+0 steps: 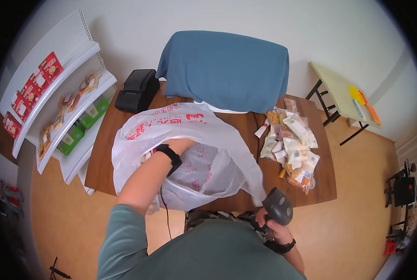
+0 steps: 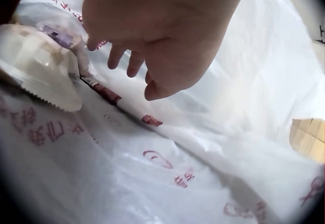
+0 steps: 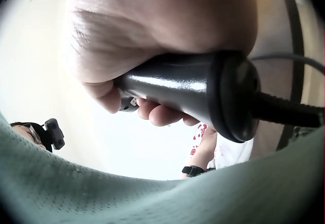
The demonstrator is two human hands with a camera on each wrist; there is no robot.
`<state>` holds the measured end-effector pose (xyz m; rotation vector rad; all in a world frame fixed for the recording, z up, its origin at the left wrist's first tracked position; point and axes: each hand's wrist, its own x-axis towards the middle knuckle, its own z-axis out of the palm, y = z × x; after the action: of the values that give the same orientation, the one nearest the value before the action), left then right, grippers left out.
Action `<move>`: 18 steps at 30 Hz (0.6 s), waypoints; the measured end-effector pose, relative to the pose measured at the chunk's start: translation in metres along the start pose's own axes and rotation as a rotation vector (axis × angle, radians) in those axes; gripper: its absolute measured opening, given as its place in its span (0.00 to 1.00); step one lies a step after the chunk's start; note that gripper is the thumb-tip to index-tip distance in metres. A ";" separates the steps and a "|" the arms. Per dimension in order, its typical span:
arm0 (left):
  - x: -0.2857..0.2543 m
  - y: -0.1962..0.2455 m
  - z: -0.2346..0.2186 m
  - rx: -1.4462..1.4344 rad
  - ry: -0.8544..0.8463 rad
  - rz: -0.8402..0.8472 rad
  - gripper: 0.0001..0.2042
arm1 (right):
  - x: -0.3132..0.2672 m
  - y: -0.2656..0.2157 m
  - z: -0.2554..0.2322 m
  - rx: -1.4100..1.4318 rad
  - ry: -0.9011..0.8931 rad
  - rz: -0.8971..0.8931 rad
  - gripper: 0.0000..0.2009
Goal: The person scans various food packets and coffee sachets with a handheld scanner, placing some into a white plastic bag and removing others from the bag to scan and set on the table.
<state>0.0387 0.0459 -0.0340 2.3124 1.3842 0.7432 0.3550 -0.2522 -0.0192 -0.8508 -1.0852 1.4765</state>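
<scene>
A large white plastic bag (image 1: 227, 163) with red print lies on the brown table, its mouth towards the person. The left forearm reaches into it, and the hand is hidden in the head view. Inside the bag, the left wrist view has the left hand (image 2: 157, 36) with fingers extended and spread, holding nothing; packaged items (image 2: 40, 66) lie beside it. My right hand (image 1: 273, 226) grips the handle of a dark handheld scanner (image 1: 278, 206) at the table's front edge. The right wrist view shows fingers wrapped round the black handle (image 3: 172, 82).
A pile of small packets (image 1: 294, 149) lies on the table's right side. At the back are a blue cloth (image 1: 224, 70) over a bulky object and a black printer-like box (image 1: 137, 91). Shelves (image 1: 73, 60) with red boxes stand left, a small side table (image 1: 343, 91) right.
</scene>
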 end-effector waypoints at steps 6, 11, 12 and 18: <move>-0.005 0.026 0.011 0.063 0.020 0.159 0.15 | 0.005 0.005 0.006 0.028 -0.007 -0.018 0.22; -0.025 0.030 0.020 0.105 0.012 0.278 0.15 | 0.010 0.010 0.003 0.049 -0.020 -0.009 0.22; -0.031 0.034 0.024 0.112 0.008 0.300 0.15 | 0.013 0.009 0.004 0.062 -0.033 -0.005 0.22; -0.067 0.084 -0.015 0.103 -0.088 0.338 0.15 | 0.023 0.006 0.005 0.030 -0.083 0.073 0.23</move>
<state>0.0633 -0.0520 0.0054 2.6629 1.0277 0.6658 0.3446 -0.2309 -0.0226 -0.8214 -1.1001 1.5979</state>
